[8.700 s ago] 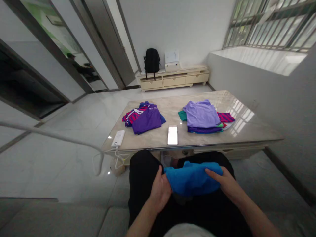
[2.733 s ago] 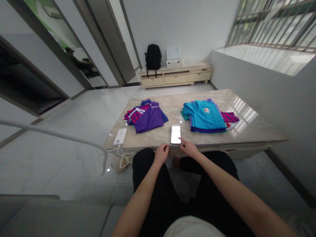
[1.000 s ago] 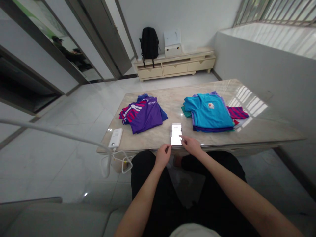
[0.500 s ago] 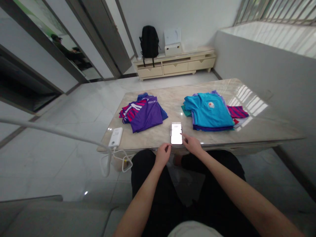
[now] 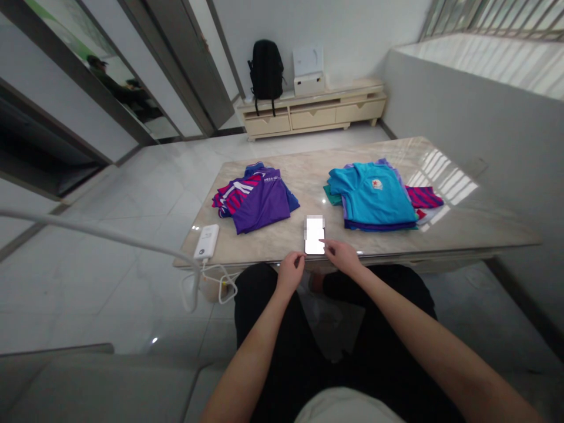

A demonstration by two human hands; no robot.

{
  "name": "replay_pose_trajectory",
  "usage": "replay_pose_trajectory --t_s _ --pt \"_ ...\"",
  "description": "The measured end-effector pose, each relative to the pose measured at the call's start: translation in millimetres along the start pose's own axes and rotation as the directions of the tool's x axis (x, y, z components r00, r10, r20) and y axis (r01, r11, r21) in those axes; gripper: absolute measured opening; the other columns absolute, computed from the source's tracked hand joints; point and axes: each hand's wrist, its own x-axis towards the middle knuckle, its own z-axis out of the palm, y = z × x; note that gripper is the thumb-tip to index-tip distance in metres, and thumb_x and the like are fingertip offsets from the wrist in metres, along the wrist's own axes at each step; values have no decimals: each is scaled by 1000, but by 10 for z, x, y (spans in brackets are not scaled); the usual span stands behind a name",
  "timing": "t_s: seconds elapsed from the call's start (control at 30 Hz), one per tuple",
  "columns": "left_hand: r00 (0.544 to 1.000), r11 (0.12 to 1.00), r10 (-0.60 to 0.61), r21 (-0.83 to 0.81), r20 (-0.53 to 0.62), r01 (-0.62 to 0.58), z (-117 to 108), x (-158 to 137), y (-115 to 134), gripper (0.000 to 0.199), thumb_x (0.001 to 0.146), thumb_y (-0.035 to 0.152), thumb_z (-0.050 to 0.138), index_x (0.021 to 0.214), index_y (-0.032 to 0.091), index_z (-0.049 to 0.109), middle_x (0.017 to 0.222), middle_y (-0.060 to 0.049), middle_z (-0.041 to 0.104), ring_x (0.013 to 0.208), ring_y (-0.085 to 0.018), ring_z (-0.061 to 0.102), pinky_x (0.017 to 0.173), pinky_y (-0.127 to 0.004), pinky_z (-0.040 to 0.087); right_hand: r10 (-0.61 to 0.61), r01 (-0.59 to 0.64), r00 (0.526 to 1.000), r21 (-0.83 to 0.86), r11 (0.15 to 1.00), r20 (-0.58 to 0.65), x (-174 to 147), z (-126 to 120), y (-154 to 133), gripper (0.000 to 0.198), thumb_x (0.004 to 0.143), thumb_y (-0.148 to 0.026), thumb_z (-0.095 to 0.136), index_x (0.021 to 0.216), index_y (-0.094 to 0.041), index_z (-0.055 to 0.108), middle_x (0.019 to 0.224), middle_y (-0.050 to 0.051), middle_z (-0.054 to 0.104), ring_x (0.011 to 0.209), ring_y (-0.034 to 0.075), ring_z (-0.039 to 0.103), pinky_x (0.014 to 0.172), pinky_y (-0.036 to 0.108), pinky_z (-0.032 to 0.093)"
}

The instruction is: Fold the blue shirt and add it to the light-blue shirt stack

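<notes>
A smartphone with a bright white screen lies flat near the table's front edge, its top partly blurred out. My right hand is at its right side, index finger stretched out onto the screen and the other fingers bent. By the phone's lower left corner, my left hand rests at the table edge with its fingers curled in; nothing shows in them. Beyond the phone, a folded purple shirt tops the left pile of clothes. A folded turquoise shirt tops the right pile.
On the marble-look table, a white power bank lies at the front left, its white cable hanging over the edge. Farther back, a low cabinet bears a black backpack and white boxes. A person shows at far left.
The view has shifted very slightly. My right index finger has moved a little to the left on the phone screen; my left hand keeps its place.
</notes>
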Motion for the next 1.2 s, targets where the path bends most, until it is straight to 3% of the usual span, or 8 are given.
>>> replay_pose_trajectory --t_s 0.13,0.37,0.53,0.67,0.83,1.2 --pt "1000 1000 -3 6 3 3 -4 2 2 18 95 20 54 96 20 73 101 -7 76 98 -22 70 93 -34 53 14 -14 1000 4 1000 -11 -1 -10 10 44 99 -29 52 141 -26 66 98 4 79 81 20 68 75 27 46" --pt "1000 1000 -12 12 9 12 16 0 -23 18 95 19 55 97 20 73 101 -7 76 99 -22 70 93 -35 52 33 -33 999 -4 999 -4 -20 -39 -1 45 100 -29 50 141 -24 65 94 6 78 78 20 67 73 27 46" --pt "1000 1000 -16 13 10 16 9 1 -15 18 95 18 55 97 20 73 101 -7 76 100 -22 70 94 -35 52 15 -15 1000 -41 999 15 -30 -74 -17 46 101 -26 46 144 -23 63 104 8 79 85 20 69 77 27 47" --pt "1000 1000 -17 16 8 17 6 4 2 18 94 17 56 97 20 73 101 -7 76 99 -23 70 94 -35 52 -41 47 997 -96 994 65 28 -76 -78 46 100 -28 49 144 -30 63 113 7 78 90 22 70 79 28 47" --pt "1000 1000 -24 14 2 24 -3 -4 -4 18 94 17 56 97 20 73 102 -7 76 99 -23 70 93 -35 52 -68 86 990 -149 985 120 139 -78 -156 43 99 -34 53 139 -31 68 106 8 80 92 24 71 78 29 47" --pt "1000 1000 -24 6 1 24 -2 2 11 18 94 17 56 96 20 73 101 -7 76 99 -23 70 93 -35 52 -120 125 991 -106 986 51 53 -35 -4 41 100 -31 51 137 -33 69 105 5 80 84 21 71 75 28 46"
